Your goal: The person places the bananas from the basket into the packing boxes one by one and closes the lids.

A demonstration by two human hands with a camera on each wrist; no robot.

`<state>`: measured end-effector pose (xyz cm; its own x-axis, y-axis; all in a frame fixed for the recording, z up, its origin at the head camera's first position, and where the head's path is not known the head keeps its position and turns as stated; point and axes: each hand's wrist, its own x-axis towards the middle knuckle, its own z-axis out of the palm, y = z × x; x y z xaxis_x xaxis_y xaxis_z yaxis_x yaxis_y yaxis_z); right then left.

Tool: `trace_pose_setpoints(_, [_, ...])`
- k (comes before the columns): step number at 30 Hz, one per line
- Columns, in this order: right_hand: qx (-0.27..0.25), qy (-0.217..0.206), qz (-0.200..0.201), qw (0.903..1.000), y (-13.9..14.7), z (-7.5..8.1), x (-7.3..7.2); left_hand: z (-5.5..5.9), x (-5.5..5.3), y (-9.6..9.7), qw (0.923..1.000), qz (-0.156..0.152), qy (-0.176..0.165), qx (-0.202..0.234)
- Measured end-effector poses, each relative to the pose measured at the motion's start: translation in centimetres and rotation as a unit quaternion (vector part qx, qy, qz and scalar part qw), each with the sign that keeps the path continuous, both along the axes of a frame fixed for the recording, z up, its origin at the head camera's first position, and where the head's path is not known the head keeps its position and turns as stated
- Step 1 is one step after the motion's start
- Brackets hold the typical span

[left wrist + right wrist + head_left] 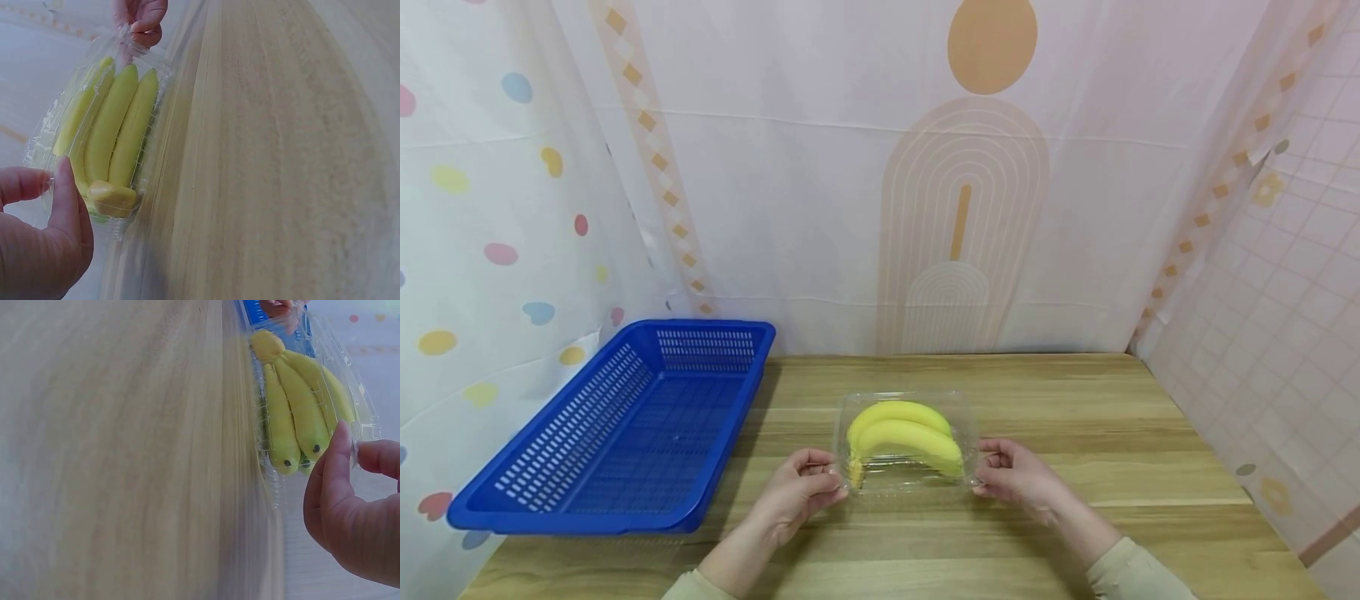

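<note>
A clear plastic clamshell box [901, 492] stands in the middle of the head view, its lid down over a bunch of yellow bananas [910, 440]. My left hand [801, 492] pinches the box's left edge between thumb and fingers. At the opposite edge, my right hand [1018, 479] pinches the rim in the same way. In the left wrist view the bananas' joined stem end [112, 199] lies toward my left hand [47, 231]. Dark banana tips [287, 463] point toward my right hand [350, 494] in the right wrist view.
A blue plastic basket [741, 417] with slotted sides stands at the left of the wooden table [1075, 400]. Behind the table hangs a patterned curtain [805, 208], with more printed cloth [1292, 333] along the right side.
</note>
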<state>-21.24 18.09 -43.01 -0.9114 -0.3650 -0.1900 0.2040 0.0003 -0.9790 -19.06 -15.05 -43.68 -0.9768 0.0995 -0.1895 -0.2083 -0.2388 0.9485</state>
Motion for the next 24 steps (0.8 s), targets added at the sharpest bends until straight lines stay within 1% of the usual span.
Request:
trace_pose_setpoints(12, [0.018, 0.021, -0.023, 0.9994, -0.47, -0.43, -0.49, 0.19, -0.41, 0.18, 0.9997, 0.016, 0.002, -0.019])
trace_pose_setpoints(18, [0.036, 0.028, -0.036, 0.9983, -0.76, -0.36, -0.56, 0.09, -0.73, 0.35, 0.999, 0.031, -0.004, -0.031])
trace_pose_setpoints(24, [0.032, 0.028, -0.039, 0.9983, -0.83, -0.28, -0.72, 0.02, -0.98, 0.43, 0.9991, 0.035, 0.0, -0.024])
